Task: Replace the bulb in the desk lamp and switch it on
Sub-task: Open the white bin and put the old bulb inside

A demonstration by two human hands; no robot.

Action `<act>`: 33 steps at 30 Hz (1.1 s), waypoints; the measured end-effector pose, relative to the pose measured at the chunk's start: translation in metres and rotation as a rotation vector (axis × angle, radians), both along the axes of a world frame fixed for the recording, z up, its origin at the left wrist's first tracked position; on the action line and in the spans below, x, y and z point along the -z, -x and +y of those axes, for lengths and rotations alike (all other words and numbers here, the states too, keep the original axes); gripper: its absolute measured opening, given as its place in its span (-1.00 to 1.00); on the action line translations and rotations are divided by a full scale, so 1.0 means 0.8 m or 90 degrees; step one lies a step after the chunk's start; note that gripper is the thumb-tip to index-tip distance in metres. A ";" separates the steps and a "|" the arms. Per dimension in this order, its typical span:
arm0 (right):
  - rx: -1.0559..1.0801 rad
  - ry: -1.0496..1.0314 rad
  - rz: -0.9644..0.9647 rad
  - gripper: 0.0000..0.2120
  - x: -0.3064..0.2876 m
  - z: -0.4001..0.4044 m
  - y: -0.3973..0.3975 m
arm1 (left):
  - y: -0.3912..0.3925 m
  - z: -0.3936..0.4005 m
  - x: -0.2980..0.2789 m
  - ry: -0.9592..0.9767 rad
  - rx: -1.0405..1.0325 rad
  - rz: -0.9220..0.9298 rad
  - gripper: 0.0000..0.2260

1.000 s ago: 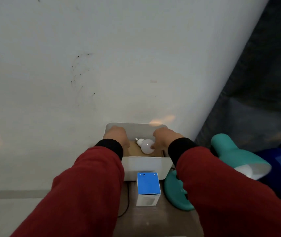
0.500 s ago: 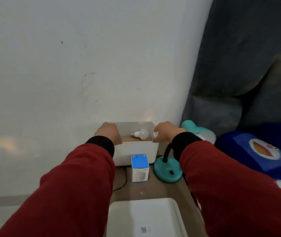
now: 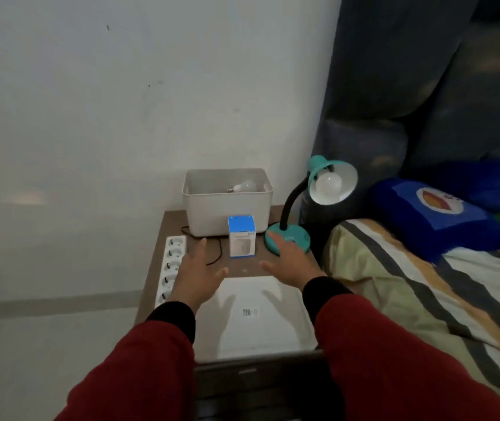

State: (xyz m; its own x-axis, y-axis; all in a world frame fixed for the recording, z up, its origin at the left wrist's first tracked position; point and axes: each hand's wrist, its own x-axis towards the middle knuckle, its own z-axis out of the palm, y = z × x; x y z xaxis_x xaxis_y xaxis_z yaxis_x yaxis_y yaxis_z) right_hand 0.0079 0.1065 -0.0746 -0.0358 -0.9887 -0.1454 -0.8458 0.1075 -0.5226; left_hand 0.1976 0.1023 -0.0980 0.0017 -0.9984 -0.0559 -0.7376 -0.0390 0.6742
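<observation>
Lamp (image 3: 318,205) sits right of centre in the frame, teal, its round base at the back right corner of the nightstand (image 3: 242,268), black gooseneck curving up, shade tipped toward the camera with a white bulb (image 3: 328,181) screwed in, unlit. Bed (image 3: 425,284) with striped sheets and a blue pillow (image 3: 434,214) fills the right side. Lower centre, a white tray (image 3: 258,317) covers the front of the nightstand. Behind it, against the wall, a white bin (image 3: 227,205) holds a spare bulb (image 3: 244,186) lying on its side. A power strip (image 3: 171,265) runs along the left edge, black cord trailing beside it. Small blue-topped box (image 3: 241,237) stands just in front of the bin, next to the lamp base. Left hand (image 3: 195,275) and right hand (image 3: 288,262) both hover over the tray's far edge, fingers spread, palms down, holding nothing. Right fingertips overlap the lamp base, can't tell if they touch it.
</observation>
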 end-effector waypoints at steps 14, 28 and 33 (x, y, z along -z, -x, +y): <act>0.131 -0.158 0.056 -0.23 0.126 0.049 0.015 | 0.004 0.038 0.119 -0.195 -0.008 -0.114 -0.15; 0.157 -0.025 -0.030 -0.29 0.090 0.031 0.019 | -0.003 0.011 0.091 -0.087 -0.058 -0.101 -0.12; 0.132 0.054 -0.034 -0.30 0.041 -0.006 0.011 | -0.029 -0.036 0.024 0.025 -0.050 -0.109 -0.13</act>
